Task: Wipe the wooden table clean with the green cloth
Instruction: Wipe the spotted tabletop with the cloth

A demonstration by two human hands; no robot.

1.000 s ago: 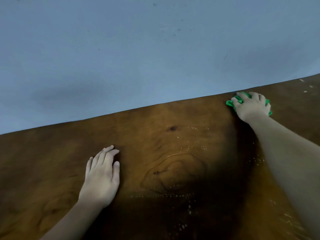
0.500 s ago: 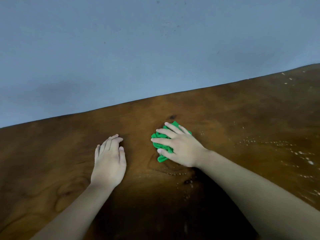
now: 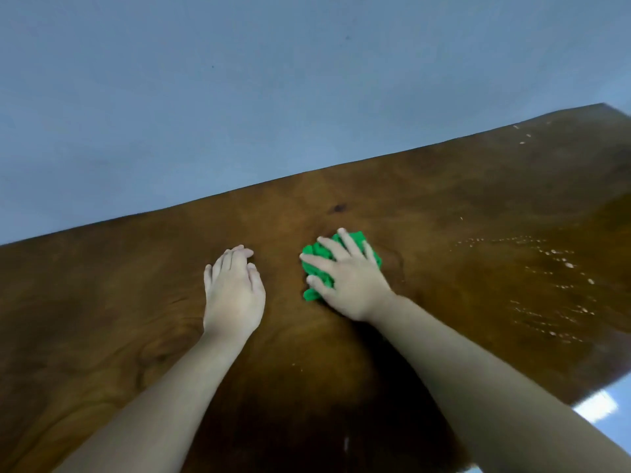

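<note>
The green cloth (image 3: 321, 268) lies bunched on the brown wooden worktop (image 3: 102, 302), just on the near side of a small dark knot (image 3: 338, 208) in the wood. The right hand (image 3: 348, 278) presses down on the cloth with its fingers (image 3: 329, 248) spread wide over it, so that green folds show between them and past the fingertips on the side toward the knot. The palm covers the near part of the cloth, and one green corner sticks out beside the thumb. The left hand (image 3: 234, 295) lies flat on the bare wood to the left of the cloth, near it but not touching, fingers close together and holding nothing. To the right of the cloth, well apart from it, pale droplets and streaks (image 3: 553, 268) are scattered over the wood. A few more pale specks (image 3: 522, 136) sit near the far right corner. Beyond the far edge of the worktop, past the knot, there is a plain grey-blue wall (image 3: 273, 97).
</note>
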